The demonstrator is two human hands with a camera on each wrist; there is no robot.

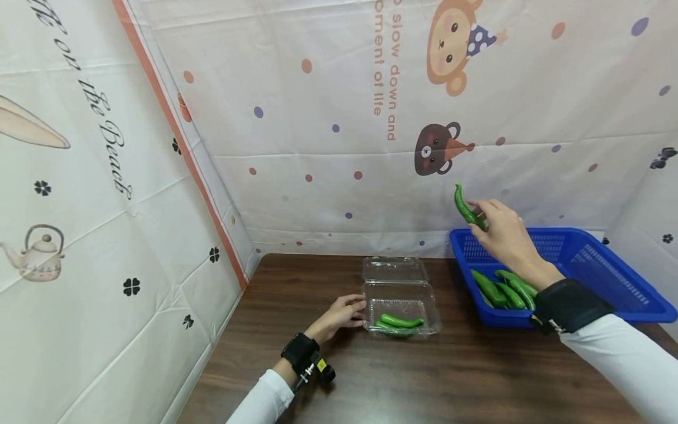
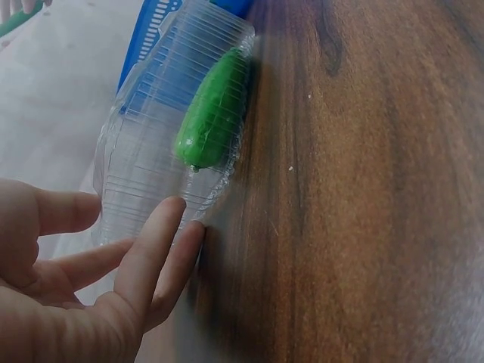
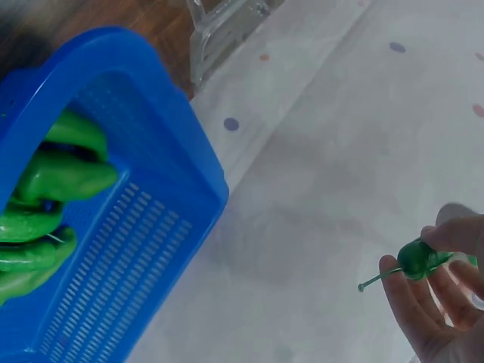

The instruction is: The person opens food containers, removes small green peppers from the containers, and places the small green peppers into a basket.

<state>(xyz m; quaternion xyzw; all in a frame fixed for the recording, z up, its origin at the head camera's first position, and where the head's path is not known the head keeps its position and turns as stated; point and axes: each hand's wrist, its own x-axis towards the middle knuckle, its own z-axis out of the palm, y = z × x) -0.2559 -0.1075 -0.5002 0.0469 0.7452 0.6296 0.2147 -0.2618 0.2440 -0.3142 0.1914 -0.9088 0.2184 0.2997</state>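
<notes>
A green chili pepper [image 1: 464,207] is pinched by its lower end in my right hand [image 1: 502,234], held up above the blue basket; its stem shows in the right wrist view. My left hand [image 1: 339,317] is at the left side of a clear plastic clamshell box [image 1: 435,318], fingers extended and touching its wall. The box stands with its lid [image 1: 394,271] laid back, and green peppers [image 1: 401,321] lie along its front side. In the left wrist view, a pepper [image 2: 212,113] shows through the box wall.
The blue perforated basket [image 1: 625,277] stands at the right, with several green peppers [image 1: 500,291] in its left part. Both the box and the basket rest on a dark wooden table [image 1: 296,277]. Printed cloth [image 1: 318,200] hangs behind the table and on the left side.
</notes>
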